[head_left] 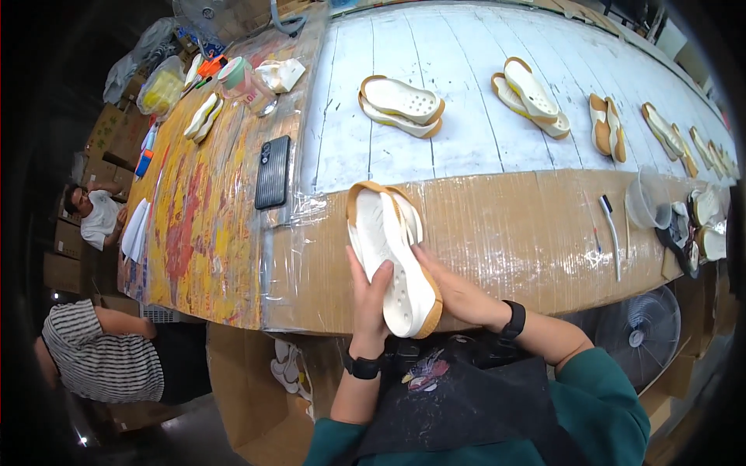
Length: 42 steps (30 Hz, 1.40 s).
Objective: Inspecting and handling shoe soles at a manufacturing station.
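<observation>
Over the near edge of the cardboard-covered table I hold a white shoe sole (394, 252) with a tan rubber edge and small round holes in its heel end. My left hand (367, 299) grips its left side, thumb on the upper face. Against its right side rests my right hand (458, 295), its fingers mostly hidden beneath. A second matching sole (414, 221) shows partly behind the first, close against it; how it is held cannot be seen. Farther off, a stacked pair of soles (402, 101) lies on the white lined surface (458, 151).
More sole pairs (532, 97) run rightward along the white surface. A phone (273, 172) lies left, near a lidded cup (247, 85). A brush (611, 233) and clear plastic tub (647, 200) sit right. Below are a fan (637, 334) and cardboard box (249, 388). Two people are at left.
</observation>
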{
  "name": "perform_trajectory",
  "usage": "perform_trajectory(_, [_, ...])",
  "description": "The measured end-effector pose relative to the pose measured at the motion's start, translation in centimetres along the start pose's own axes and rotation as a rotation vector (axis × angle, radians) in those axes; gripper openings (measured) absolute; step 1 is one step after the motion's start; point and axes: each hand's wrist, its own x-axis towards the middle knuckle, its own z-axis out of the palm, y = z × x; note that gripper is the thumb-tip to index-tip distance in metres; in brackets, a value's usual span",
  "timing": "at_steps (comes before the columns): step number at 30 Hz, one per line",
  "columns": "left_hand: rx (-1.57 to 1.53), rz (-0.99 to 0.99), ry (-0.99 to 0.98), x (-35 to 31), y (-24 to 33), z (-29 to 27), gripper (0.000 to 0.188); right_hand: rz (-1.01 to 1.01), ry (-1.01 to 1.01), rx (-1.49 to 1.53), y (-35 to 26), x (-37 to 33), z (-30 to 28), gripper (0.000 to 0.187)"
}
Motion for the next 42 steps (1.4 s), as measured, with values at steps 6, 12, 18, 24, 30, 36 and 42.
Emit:
perform_trajectory(6, [0.051,0.124,0.111,0.6,-0.7,-0.6,0.082,0.205,-0.058,-0.030,-2.5,9.0,-9.2,0.038])
perform_trajectory(12, [0.081,0.143,0.153,0.7,-1.2,0.1,0.086,0.144,0.723,-0.543,7.0,23.6,-17.1,0.055])
perform_trajectory(18, [0.157,0.166,0.156,1.0,-1.6,-1.3,0.087,0.323,0.659,-0.355,7.8,26.6,-16.6,0.048])
perform_trajectory(24, [0.321,0.320,0.200,1.4,-1.4,-1.5,0.081,0.291,0.873,-0.238,8.5,27.3,-11.0,0.053])
perform_trajectory(30, [0.563,0.438,0.229,0.6,-0.4,-1.8,0.071,0.496,0.428,0.336,2.6,25.1,-9.5,0.050])
perform_trajectory(36, [0.378,0.580,0.173,-0.3,4.0,-1.7,0.065,0.273,-0.063,0.794,-5.4,12.6,-10.1,0.052])
perform_trajectory(42, [0.075,0.513,-0.218,-0.9,5.8,3.1,0.054,0.226,-0.063,0.866,-10.1,1.4,-5.3,0.069])
